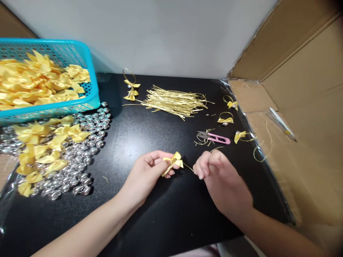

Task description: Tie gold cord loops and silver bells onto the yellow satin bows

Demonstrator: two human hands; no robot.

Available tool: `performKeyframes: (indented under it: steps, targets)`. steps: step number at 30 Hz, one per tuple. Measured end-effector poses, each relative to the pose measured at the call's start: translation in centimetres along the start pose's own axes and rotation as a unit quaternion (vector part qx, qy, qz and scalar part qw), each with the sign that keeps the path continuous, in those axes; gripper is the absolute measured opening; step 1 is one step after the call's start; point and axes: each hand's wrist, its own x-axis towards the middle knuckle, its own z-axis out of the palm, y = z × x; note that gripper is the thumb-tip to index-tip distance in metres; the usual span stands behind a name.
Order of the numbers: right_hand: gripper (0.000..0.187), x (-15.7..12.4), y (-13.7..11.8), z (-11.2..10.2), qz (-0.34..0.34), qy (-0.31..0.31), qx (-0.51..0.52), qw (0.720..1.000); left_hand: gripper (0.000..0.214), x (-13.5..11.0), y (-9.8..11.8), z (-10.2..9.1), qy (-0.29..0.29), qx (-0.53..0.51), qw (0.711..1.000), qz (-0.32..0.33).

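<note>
My left hand (146, 175) pinches a small yellow ribbon bow (173, 162) above the black table (150, 210). A thin gold cord (188, 167) runs from the bow to my right hand (218, 178), whose fingers are closed on the cord's end. Both hands hover close together near the table's front middle. Pink thread snips (214, 137) lie just beyond my right hand.
A turquoise basket (83, 60) of yellow bows stands at the back left. Silver beads (77, 157) and loose bows (48, 150) cover the left side. A bundle of gold cords (174, 100) lies at the back. Finished looped bows (225, 118) lie right, beside a cardboard box (294, 117).
</note>
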Motion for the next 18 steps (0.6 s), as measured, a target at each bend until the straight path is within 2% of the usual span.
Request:
performKeyframes:
  steps: [3, 7, 12, 14, 18]
  targets:
    - [0.033, 0.2, -1.2, -0.5, 0.042, -0.044, 0.129, 0.99, 0.02, 0.2, 0.4, -0.2, 0.016, -0.042, 0.999, 0.001]
    - [0.038, 0.3, -2.5, -1.4, 0.077, -0.085, 0.188, 0.975, 0.023, 0.3, 0.5, -0.4, 0.029, -0.067, 0.997, 0.011]
    - [0.044, 0.4, -3.5, -2.5, 0.091, -0.201, 0.32, 0.921, 0.019, 0.6, 0.3, -0.9, 0.021, -0.078, 0.996, 0.029]
    - [0.046, 0.5, -3.6, -2.7, 0.089, -0.222, 0.337, 0.911, 0.017, 0.7, 0.2, -1.1, 0.018, -0.08, 0.996, 0.034]
    - [0.05, 0.6, -3.4, -2.7, 0.086, -0.226, 0.293, 0.925, 0.011, 1.0, 0.4, -1.4, 0.013, -0.094, 0.995, 0.034]
